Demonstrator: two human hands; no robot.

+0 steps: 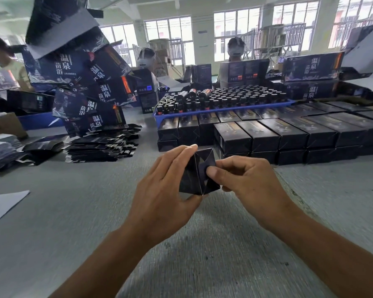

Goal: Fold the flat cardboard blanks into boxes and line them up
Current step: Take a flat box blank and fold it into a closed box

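Head cam: left hand gripped the dark box, right hand thumb pressed its end flap shut; next, probably adding it to the row of folded boxes.

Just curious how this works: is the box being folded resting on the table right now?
No, both hands, left hand and right hand, hold the dark box above the grey table.

Open grey felt-covered tabletop lies in front and to both sides, bare across the near half. Ahead right, rows of finished dark rectangular cardboard boxes wall off the far side. Ahead left, a low stack of flat dark cardboard blanks; a leaning pile of large dark printed cartons rises behind it.
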